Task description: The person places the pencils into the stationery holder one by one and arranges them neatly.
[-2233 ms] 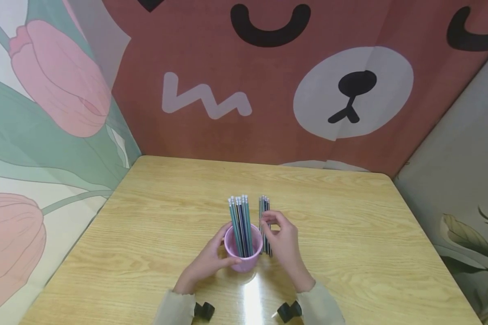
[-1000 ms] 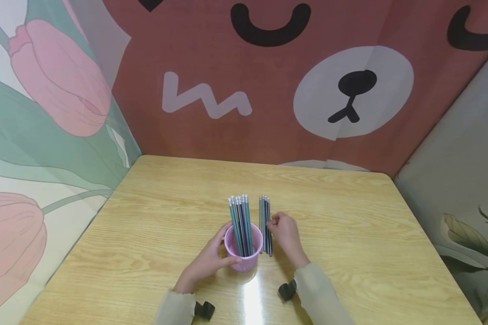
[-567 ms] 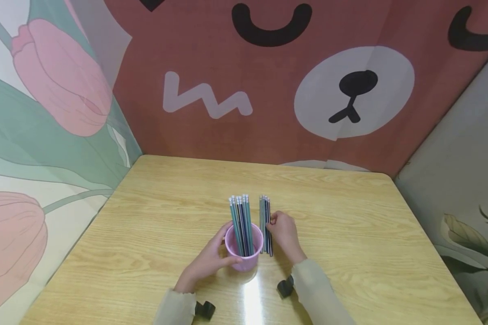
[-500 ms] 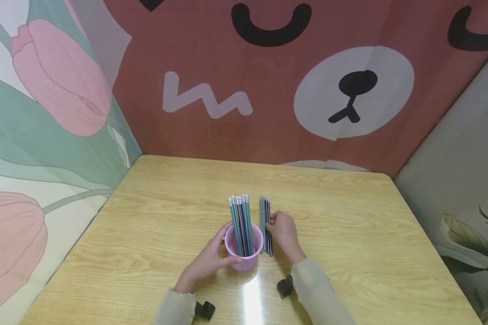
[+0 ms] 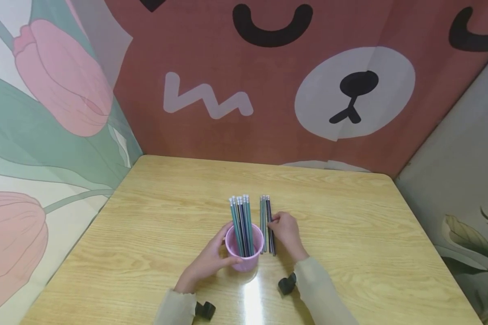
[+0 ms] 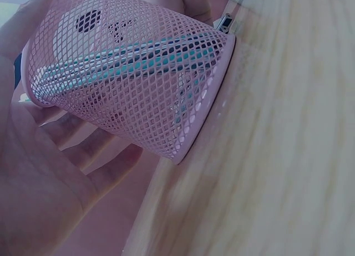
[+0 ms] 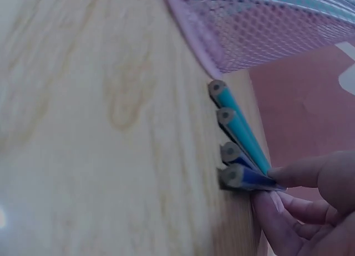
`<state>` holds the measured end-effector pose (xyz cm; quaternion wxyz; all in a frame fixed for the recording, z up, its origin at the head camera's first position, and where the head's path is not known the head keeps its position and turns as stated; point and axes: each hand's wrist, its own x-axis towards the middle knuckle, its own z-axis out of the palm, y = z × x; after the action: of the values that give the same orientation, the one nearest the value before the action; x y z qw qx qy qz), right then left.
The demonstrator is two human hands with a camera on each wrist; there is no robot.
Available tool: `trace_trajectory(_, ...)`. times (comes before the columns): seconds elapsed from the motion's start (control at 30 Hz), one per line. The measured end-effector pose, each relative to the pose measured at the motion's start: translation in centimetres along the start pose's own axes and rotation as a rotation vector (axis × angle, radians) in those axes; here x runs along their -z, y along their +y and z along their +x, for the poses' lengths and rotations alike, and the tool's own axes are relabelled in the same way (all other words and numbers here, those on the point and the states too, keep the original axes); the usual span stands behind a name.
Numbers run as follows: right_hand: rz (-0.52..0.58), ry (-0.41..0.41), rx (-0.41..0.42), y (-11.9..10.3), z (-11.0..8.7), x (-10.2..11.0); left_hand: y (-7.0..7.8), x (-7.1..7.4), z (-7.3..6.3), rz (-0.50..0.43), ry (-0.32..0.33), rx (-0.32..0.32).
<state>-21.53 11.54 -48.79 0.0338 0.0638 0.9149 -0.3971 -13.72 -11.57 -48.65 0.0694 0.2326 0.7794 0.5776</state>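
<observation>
Blue pencil has edged R, pinched in my R hand, axis fore-aft, eraser fwd of it; L hand grips cup.

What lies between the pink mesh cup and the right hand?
The head view shows loose pencils in that stretch, lying side by side on the table; the right hand pinches at the dark blue ones.

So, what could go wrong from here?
The right hand pinches a slim dark blue unsharpened pencil lying close beside a second dark blue pencil, so that neighbour might get dragged along or roll aside.

The teal and dark pencils rise well above the rim of the round pink mesh cup; if the left hand around it slipped, a bump could perhaps tip it.
</observation>
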Motion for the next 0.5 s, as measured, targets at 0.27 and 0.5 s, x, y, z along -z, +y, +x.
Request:
trace_trajectory(0.27,0.18,-0.041,-0.042,0.7,-0.2,0.4,0.0,0.0,0.0,0.002,0.001,0.0)
trace_trajectory(0.5,0.306,-0.022,-0.045,0.4,-0.6,1.6,0.0,0.0,-0.1,-0.002,-0.001,0.007)
